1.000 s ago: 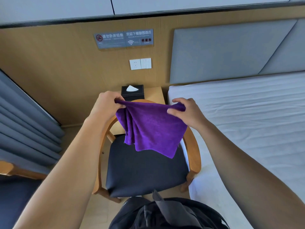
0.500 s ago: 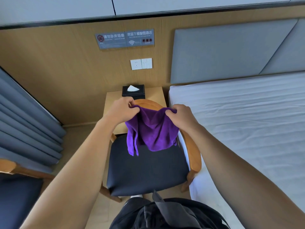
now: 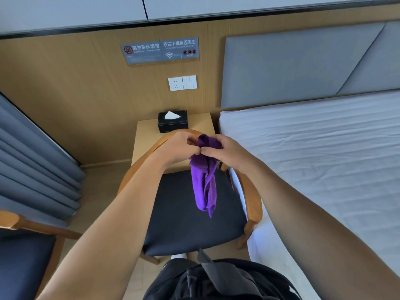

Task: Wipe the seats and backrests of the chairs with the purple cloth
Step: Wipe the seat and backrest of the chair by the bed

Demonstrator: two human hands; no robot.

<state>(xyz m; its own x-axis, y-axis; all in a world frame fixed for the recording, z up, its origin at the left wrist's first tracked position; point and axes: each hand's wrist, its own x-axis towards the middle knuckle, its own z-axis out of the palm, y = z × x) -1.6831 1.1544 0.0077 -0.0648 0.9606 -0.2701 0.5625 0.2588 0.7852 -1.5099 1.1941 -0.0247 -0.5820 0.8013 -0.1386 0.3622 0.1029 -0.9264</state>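
Note:
The purple cloth (image 3: 205, 182) hangs bunched in a narrow fold above the dark seat of a wooden armchair (image 3: 190, 221). My left hand (image 3: 179, 146) and my right hand (image 3: 220, 151) meet at its top, both pinching the gathered upper edge, thumbs touching. The cloth's lower end dangles just over the seat cushion. The chair's curved wooden backrest (image 3: 164, 138) runs behind my hands. A second chair (image 3: 23, 256) with a dark seat shows at the lower left edge.
A bedside table (image 3: 199, 122) carries a black tissue box (image 3: 172, 121) behind the chair. A bed with a white sheet (image 3: 324, 169) lies close on the right. Grey curtains (image 3: 32, 165) hang at the left. A dark bag (image 3: 216, 280) sits at my front.
My hands have come together, so the cloth went from spread wide to gathered into a narrow hanging bundle.

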